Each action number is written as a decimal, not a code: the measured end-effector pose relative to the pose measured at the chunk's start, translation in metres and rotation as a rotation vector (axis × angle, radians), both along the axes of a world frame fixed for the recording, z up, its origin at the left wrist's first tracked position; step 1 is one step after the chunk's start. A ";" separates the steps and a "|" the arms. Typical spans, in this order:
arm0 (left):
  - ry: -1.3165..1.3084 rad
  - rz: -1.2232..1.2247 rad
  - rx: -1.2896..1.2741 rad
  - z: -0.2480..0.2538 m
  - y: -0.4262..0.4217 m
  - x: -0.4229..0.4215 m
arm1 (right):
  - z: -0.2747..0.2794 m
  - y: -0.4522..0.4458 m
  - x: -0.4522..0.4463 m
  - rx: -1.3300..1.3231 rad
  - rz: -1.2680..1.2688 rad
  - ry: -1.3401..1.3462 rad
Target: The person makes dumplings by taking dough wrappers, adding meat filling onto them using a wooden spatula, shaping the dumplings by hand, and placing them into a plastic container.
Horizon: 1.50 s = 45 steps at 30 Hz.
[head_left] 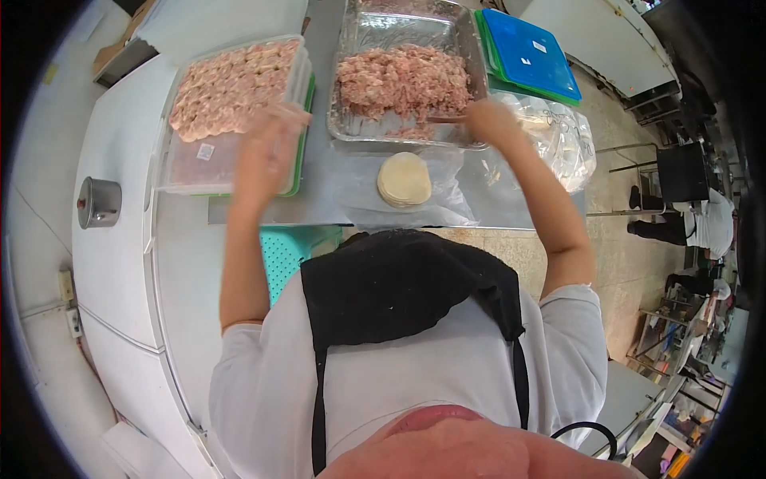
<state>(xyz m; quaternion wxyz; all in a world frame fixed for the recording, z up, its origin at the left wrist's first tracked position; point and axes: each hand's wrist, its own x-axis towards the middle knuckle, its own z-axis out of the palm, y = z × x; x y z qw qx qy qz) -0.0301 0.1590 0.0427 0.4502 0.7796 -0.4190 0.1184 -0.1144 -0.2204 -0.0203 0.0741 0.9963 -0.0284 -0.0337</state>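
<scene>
My left hand (pixel 274 148), smeared by motion, is at the right front edge of a clear plastic container (pixel 251 169). Rows of filled dumplings (pixel 231 88) cover the back of that container; its front part is bare. My right hand (pixel 491 124) is closed around a thin stick-like tool (pixel 447 120) at the right front corner of a metal tray (pixel 411 145). The tool reaches over the tray, and its tip is hard to make out. Ground meat filling (pixel 407 80) lies heaped in the tray. Between my arms, a stack of round dumpling wrappers (pixel 404 180) rests on clear plastic.
Blue and green lids (pixel 531 52) lie at the back right, with bagged pale items (pixel 554 136) in front. A teal perforated crate (pixel 283 255) sits under the table's front edge. On the left, a metal pot (pixel 100 202) stands by a white freezer. Another person (pixel 710 227) is far right.
</scene>
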 end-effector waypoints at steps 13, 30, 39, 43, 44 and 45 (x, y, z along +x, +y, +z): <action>0.099 0.013 0.392 -0.129 -0.137 -0.082 | -0.025 -0.025 -0.008 0.260 0.326 0.017; 0.933 0.245 -0.461 -0.138 -0.117 -0.065 | -0.001 -0.038 0.033 0.240 0.337 -0.053; 1.209 -0.042 -1.019 -0.086 -0.099 -0.032 | 0.005 -0.021 0.022 0.168 0.291 0.061; 1.041 0.088 -0.948 -0.065 -0.082 -0.022 | -0.024 0.021 0.006 0.188 0.270 0.096; 1.096 0.013 -1.076 -0.058 -0.076 -0.018 | -0.025 0.032 0.006 0.182 0.269 0.098; 1.149 -0.063 -1.202 -0.055 -0.071 -0.016 | -0.024 0.044 0.007 0.219 0.273 0.060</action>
